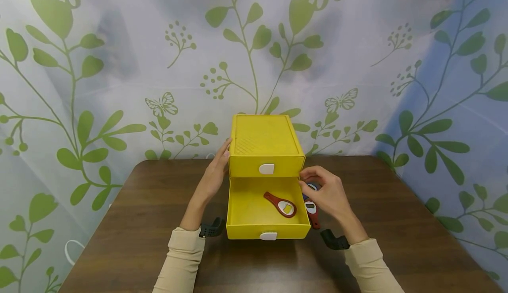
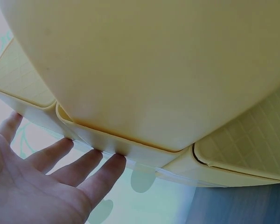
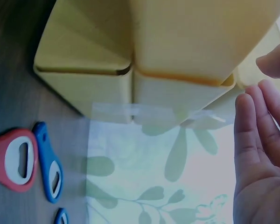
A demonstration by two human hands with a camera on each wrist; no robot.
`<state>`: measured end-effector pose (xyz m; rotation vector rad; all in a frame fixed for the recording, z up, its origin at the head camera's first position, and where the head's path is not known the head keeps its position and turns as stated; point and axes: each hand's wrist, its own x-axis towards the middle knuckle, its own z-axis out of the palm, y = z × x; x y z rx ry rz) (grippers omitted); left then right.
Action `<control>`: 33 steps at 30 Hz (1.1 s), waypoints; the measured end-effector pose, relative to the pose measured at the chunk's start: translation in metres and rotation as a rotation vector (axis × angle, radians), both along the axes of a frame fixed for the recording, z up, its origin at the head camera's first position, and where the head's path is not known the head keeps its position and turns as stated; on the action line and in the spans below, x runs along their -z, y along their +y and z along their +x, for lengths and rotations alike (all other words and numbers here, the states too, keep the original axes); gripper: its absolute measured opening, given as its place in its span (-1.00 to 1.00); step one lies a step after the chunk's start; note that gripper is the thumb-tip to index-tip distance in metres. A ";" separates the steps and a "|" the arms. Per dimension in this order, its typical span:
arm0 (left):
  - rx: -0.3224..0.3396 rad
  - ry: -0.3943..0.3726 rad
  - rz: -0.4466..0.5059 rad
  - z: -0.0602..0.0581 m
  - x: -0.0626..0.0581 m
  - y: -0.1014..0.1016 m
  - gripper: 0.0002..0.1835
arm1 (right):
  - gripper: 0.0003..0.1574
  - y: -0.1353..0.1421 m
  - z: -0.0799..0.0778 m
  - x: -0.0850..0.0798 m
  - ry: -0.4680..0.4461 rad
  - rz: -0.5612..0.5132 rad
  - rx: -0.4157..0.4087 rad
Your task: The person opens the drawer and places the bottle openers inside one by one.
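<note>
Sleeves (image 1: 178, 260) nearest, in front of cabinet (image 1: 266, 135). Left hand (image 1: 212, 177): fingers spread, tips against cabinet's left side. Right hand (image 1: 326, 191): fingers together, thumb apart, nothing visibly held, at cabinet's right side; contact cannot be told. Judged partway: upper drawer (image 1: 244, 166) closed; lower drawer (image 1: 246, 232) pulled out from cabinet, red opener (image 1: 278, 203) inside. Left outside, on desk (image 1: 170, 185) right of cabinet: second red opener (image 1: 314, 217), blue opener (image 3: 48, 156), part of another blue one (image 3: 61, 216). Writing: none legible; white pulls (image 1: 267, 168) plain.
</note>
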<state>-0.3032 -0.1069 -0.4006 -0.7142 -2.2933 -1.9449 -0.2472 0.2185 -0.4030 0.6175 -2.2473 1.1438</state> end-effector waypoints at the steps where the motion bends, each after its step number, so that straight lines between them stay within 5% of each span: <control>1: -0.001 0.001 -0.002 0.000 0.000 0.000 -0.41 | -0.68 0.003 -0.002 0.003 -0.007 0.003 0.008; 17: -0.014 -0.010 -0.011 0.000 0.001 0.000 -0.40 | -0.62 0.032 -0.022 0.042 -0.159 0.030 0.125; 33: -0.018 -0.009 -0.012 0.001 -0.001 0.000 -0.41 | -0.48 0.051 -0.024 0.074 -0.371 0.174 0.169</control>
